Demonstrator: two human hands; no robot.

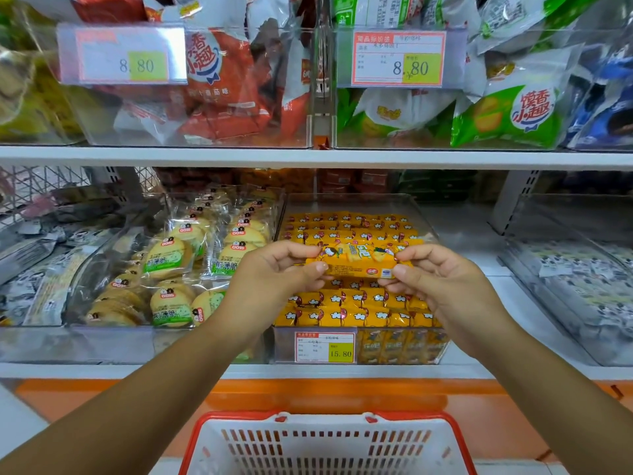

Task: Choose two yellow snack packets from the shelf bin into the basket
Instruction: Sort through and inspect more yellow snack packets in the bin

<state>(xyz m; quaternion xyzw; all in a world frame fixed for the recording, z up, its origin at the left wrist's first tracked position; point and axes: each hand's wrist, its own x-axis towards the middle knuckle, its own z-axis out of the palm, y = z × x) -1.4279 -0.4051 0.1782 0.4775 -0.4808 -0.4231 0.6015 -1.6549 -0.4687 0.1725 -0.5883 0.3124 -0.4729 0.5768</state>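
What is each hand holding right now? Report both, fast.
Left hand: pinching the left end of the yellow snack packet.
Right hand: pinching the right end of the same packet.

You can read 8.80 on the upper left price tag and ¥8.80 on the upper right price tag. The lower price tag on the shelf bin says 15.80. The green bag reads 馍香小趣, and the biscuit packs read 煎薄脆.
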